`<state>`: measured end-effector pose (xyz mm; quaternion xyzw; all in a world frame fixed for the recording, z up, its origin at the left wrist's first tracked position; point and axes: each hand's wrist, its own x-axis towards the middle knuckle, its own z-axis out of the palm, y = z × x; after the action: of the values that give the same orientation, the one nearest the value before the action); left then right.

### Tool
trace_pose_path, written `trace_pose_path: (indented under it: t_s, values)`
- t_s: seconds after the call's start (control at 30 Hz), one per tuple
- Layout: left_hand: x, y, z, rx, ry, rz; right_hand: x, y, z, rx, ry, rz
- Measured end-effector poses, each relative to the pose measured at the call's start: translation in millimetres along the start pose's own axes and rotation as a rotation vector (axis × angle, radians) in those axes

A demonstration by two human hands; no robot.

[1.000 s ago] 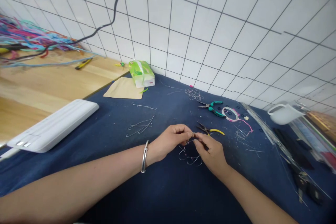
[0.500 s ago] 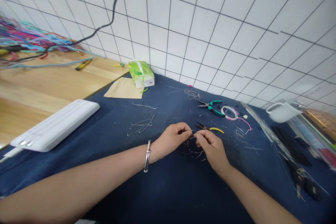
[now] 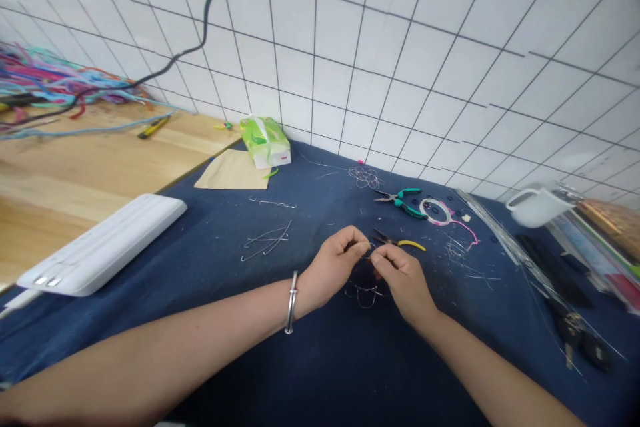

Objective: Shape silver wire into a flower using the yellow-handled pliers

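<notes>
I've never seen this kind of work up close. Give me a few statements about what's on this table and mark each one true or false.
1. The left hand and right hand both pinch a thin wire over the blue cloth. True.
2. The yellow-handled pliers are gripped in the right hand. False: they lie on the cloth just beyond the hands.
3. A silver bangle sits on the left wrist. True.
4. The green tissue pack stands beside the white mug. False: the pack is by the wall at the left, the mug far right.
</notes>
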<state>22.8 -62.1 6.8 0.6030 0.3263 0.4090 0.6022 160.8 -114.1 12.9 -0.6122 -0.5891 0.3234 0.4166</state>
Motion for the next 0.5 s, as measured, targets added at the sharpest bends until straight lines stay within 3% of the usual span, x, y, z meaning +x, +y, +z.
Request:
trace_pose_path:
  t_s: [0.13,0.27,0.5]
  values:
    - [4.8,0.6,-7.6,-0.196,-0.156,-0.083,1.7,8.2,-0.1,0.091,0.042,0.028]
    - [5.9,-3.4,-15.4,-0.248,-0.230,-0.155,1.7,14.0,-0.1,0.122,0.066,0.039]
    - [5.3,-9.8,-14.5,-0.179,-0.216,-0.189,3.1,13.6,-0.9,0.154,0.058,0.038]
